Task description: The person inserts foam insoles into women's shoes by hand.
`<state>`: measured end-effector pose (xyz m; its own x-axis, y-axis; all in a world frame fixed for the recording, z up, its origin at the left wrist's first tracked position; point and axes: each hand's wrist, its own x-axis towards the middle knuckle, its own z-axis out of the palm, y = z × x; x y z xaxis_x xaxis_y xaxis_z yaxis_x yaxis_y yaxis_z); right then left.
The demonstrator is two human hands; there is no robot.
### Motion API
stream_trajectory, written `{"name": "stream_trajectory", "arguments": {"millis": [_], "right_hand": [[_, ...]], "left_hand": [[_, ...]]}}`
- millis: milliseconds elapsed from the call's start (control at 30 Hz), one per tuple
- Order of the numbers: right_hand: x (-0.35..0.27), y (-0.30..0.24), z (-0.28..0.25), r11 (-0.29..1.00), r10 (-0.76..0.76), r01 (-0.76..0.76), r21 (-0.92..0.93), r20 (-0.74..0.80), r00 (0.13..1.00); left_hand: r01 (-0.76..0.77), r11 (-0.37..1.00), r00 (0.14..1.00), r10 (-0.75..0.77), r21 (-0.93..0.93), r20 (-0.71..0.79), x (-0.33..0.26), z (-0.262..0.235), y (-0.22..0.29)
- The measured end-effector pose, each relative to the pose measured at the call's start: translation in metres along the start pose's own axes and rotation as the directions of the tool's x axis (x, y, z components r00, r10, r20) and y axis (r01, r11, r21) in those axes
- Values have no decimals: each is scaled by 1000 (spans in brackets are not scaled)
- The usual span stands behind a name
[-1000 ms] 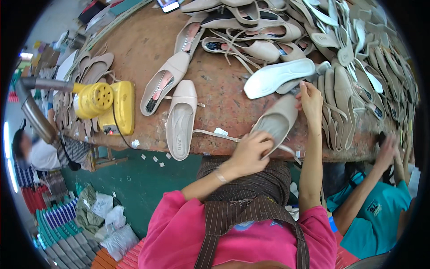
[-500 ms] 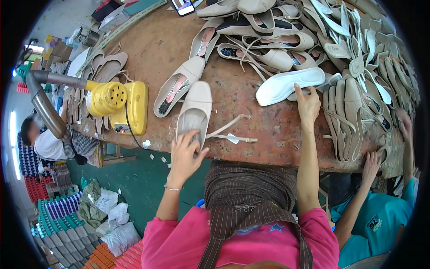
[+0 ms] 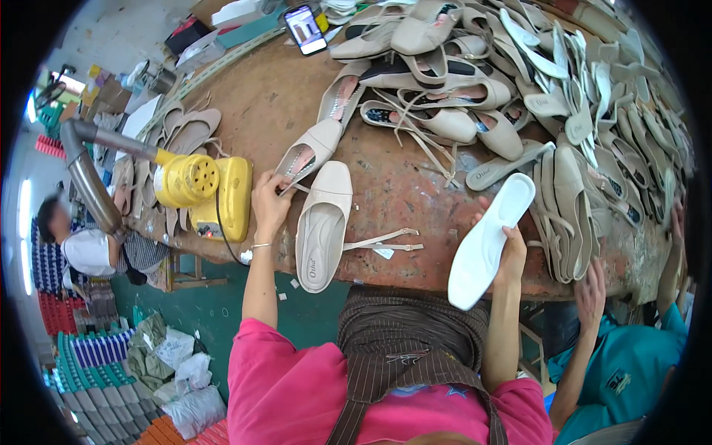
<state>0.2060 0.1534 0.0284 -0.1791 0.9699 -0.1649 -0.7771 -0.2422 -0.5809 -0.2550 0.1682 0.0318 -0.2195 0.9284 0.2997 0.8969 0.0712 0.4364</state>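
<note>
At the heel of a beige shoe [image 3: 317, 139], whose inside shows a patterned, unlined bed, my left hand [image 3: 271, 202] closes its fingers. Just right of it lies a second beige shoe [image 3: 332, 190], toe away from me, with an insole inside and a thin strap [image 3: 380, 241] stretched out on the table. My right hand [image 3: 512, 256] grips a white insole [image 3: 489, 245] by its edge, raised and tilted over the table's near edge. Behind it another insole, beige on its upper face [image 3: 493, 170], lies on the table.
Heaped beige shoes [image 3: 445, 111] cover the far middle and right of the worn table [image 3: 252, 96]. A yellow machine [image 3: 222, 193] with a metal duct stands left. A phone [image 3: 305, 31] is at the back. A co-worker in teal [image 3: 623, 363] reaches in at right; another person [image 3: 85, 248] sits far left.
My left hand has gone from the nearer shoe to the heel of the shoe beside it. My right hand has lifted the white insole off the table and brought it nearer.
</note>
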Motion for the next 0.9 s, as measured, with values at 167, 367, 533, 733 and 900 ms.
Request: {"name": "stream_trajectory", "arguments": {"millis": [167,367,533,733,900], "right_hand": [[-34,-10,-14,982,18,-45,-183,-147,989],[-45,-48,-3,871,-198,168,-462,-17,980],[-67,-77,21,409,-528,317,-856,61,847],[-67,-51,49,-474,-15,457,-752,526,850],[-36,4,32,-295,41,567,-769,582,812]], "left_hand": [[80,919,981,-141,-386,-132,5,-27,-4],[-52,925,890,-128,-377,-438,5,-82,102],[-415,887,902,431,-204,39,-51,-11,191],[-486,863,817,505,-141,279,-125,47,191],[-111,951,990,130,-288,47,-152,42,172]]}}
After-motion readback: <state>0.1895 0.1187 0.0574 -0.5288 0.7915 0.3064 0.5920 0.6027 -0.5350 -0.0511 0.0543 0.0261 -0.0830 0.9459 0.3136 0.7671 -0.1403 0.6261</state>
